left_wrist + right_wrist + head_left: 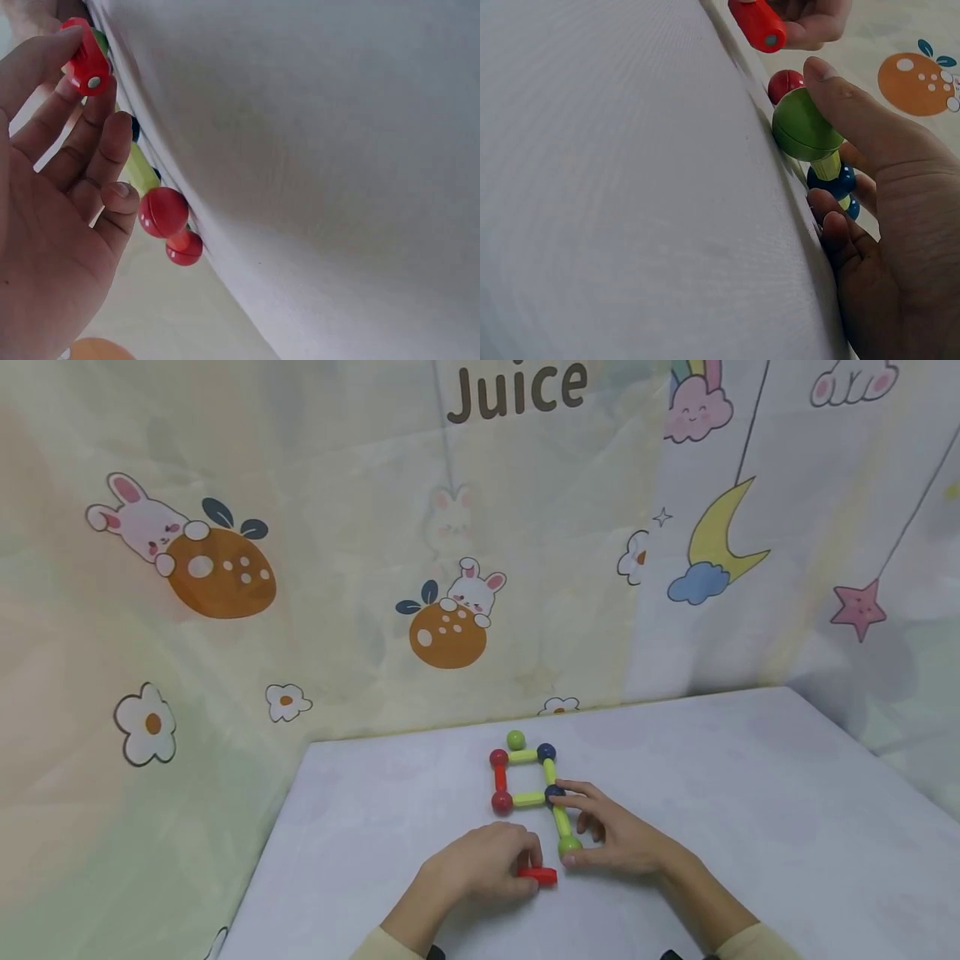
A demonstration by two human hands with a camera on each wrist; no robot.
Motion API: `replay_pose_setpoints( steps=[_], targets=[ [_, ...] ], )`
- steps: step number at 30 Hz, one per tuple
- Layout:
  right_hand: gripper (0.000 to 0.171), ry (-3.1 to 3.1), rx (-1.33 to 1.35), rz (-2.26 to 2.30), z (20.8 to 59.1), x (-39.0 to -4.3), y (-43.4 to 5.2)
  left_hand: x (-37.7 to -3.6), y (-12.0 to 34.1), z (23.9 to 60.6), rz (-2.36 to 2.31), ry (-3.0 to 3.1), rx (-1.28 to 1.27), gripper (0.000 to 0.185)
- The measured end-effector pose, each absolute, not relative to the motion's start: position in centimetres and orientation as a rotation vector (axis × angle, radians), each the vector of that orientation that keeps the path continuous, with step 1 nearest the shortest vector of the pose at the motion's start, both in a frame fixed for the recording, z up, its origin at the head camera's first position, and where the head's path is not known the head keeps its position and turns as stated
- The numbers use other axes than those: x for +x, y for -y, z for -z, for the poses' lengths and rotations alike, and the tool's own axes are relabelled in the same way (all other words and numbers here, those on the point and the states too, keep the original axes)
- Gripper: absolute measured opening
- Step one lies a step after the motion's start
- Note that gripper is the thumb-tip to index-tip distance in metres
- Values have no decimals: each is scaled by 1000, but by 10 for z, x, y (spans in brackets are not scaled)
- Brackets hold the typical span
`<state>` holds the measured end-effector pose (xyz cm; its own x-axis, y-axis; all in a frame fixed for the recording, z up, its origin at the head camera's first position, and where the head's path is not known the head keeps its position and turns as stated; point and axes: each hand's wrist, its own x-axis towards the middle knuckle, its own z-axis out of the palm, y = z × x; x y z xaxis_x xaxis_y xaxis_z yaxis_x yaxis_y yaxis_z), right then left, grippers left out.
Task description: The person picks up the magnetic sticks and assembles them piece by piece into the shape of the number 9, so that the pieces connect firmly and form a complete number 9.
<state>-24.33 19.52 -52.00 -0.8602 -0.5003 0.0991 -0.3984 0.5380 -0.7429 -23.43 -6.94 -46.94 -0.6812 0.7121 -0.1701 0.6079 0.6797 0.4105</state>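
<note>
White table (750,827), red rod (538,876) in left hand (483,864)

White cloth-covered surface (750,827), slightly wrinkled. Behind it a pale printed fabric backdrop (337,527) with brown "Juice" lettering (517,392), pink rabbits on orange fruits (448,625), white flowers (146,723), a yellow crescent moon on a blue cloud (716,545), a pink star (858,608) and a pink smiling cloud (697,408).
</note>
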Motion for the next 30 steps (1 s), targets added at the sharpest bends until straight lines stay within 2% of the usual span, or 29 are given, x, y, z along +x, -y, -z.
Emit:
replay_pose_setpoints(
  steps=[30],
  targets=[
    [78,-2633,-789,1291,523,-242,-197,-247,62,477,-471,-2679,1071,19]
  ],
)
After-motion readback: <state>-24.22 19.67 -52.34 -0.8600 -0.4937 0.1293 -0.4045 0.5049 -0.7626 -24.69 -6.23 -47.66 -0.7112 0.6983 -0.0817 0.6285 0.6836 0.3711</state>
